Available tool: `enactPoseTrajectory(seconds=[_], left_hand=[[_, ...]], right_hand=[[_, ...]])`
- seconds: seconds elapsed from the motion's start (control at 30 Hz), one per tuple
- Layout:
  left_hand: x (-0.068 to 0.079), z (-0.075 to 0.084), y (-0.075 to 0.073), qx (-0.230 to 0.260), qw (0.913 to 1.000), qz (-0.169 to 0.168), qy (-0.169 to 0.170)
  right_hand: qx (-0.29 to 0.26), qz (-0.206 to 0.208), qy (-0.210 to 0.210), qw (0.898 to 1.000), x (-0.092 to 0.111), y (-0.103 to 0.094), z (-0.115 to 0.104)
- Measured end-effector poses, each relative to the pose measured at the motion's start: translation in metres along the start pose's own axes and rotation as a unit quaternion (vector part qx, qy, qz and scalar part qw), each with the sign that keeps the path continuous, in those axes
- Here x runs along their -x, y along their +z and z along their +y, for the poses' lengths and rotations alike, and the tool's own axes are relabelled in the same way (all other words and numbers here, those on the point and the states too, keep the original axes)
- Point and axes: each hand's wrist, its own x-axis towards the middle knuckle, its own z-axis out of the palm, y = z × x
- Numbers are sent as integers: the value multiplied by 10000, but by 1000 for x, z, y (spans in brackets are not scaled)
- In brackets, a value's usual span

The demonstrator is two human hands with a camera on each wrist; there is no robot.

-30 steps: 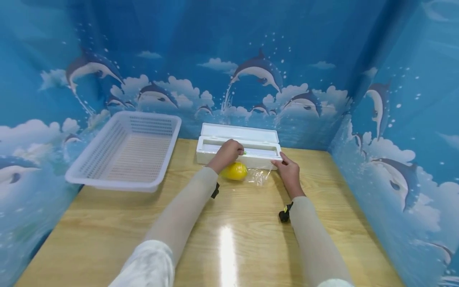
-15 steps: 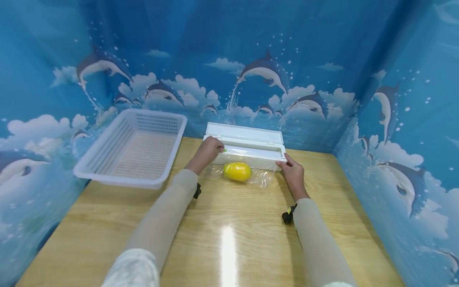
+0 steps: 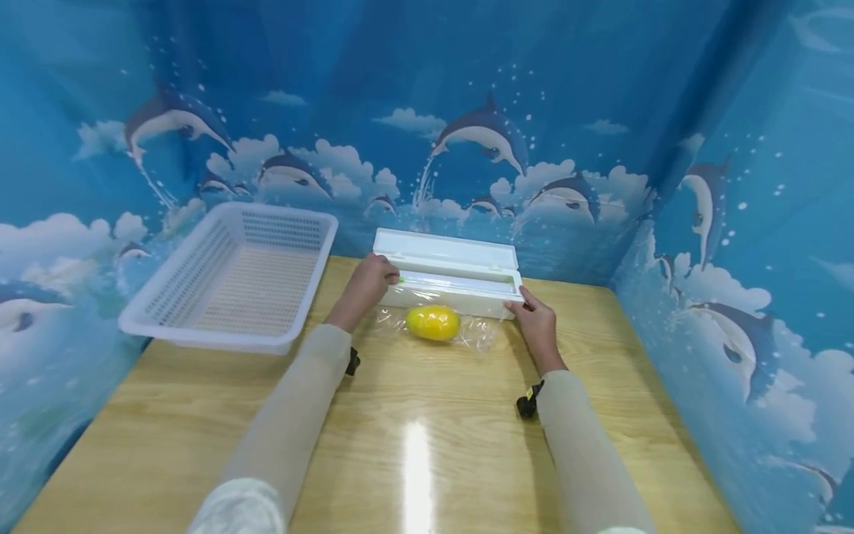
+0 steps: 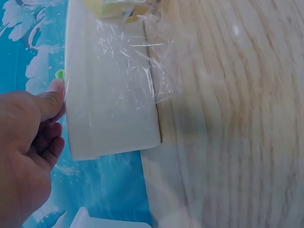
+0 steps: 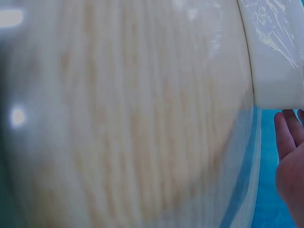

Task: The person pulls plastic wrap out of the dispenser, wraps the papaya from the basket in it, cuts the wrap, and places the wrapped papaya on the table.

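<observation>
A long white cling film box (image 3: 492,305) stands at the back of the table with its lid (image 3: 447,248) raised. My left hand (image 3: 365,288) pinches a small green slide cutter (image 4: 60,74) at the box's left end. At the opposite end, my right hand (image 3: 537,324) holds the box's corner, thumb on the front; in the right wrist view its fingers (image 5: 284,135) reach the end wall. Clear cling film (image 3: 477,334) drapes down the front onto the table. A yellow mango-like fruit (image 3: 434,323) lies in front of the box, with film around it.
A white perforated plastic basket (image 3: 313,289) stands at the back left, its rim near the box's left end. The wooden table (image 3: 460,437) ends at blue dolphin-print curtains (image 3: 373,89) behind and at the sides.
My left hand has slid left along the box with the green cutter, from near the middle to the left end, uncovering the fruit. My right hand keeps its hold on the right end.
</observation>
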Motion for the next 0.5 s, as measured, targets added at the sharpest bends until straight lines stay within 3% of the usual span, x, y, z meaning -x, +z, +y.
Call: enactPoseTrajectory(seconds=[0.27,0.5], left_hand=[[16,-19,-20,-37,9987,391,-319],[26,-24,-24,267,9951,740,-598]], right_hand=[[70,-119,-123,9998,3,2,-2],[195,-127,-197,9995,6,0,-2]])
